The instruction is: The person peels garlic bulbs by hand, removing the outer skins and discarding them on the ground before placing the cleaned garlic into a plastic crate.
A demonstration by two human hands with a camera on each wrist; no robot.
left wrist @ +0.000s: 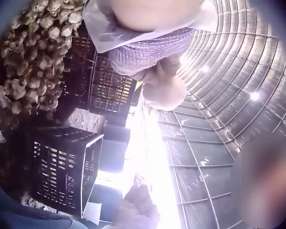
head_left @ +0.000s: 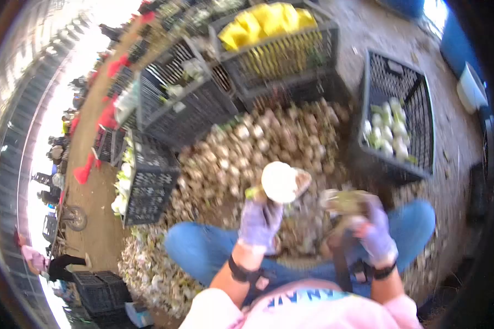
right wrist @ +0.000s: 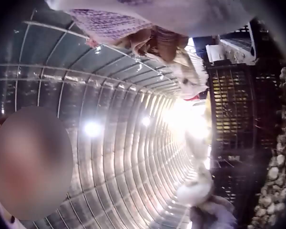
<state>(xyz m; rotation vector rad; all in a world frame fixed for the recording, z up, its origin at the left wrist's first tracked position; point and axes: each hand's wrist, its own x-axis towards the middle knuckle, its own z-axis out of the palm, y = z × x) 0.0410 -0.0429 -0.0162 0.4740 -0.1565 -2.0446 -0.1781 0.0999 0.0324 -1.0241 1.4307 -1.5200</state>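
left hand (head_left: 259, 223), in a purple knit glove, held up over the near edge of the pile; its fingers curled round the lower end of a white bulb (head_left: 278, 182), a brownish flap hanging at the bulb's right side. the left wrist view shows the same bulb pale against bright light. right hand (head_left: 376, 227), gloved alike, near the right knee, its fingers closed about a stalky piece (head_left: 343, 202), greenish-brown, whitish at one end, too blurred to name. the two hands apart, the bulb nearer the left knee

pile of bulbs (head_left: 244, 145), dirty brown with paler ones among them, spread on the ground before the seated person's jeans (head_left: 203, 249). beyond it, a black crate (head_left: 291, 55) with yellow sheeting (head_left: 269, 24) on top. to the right, an open crate (head_left: 420, 115), cleaned white bulbs (head_left: 387, 129) with green stems bunched inside. to the left, a lattice-sided crate (head_left: 148, 186), pale greenery at its far side; scraps (head_left: 153, 274) heaped below it. white bucket (head_left: 471, 90) near the right edge
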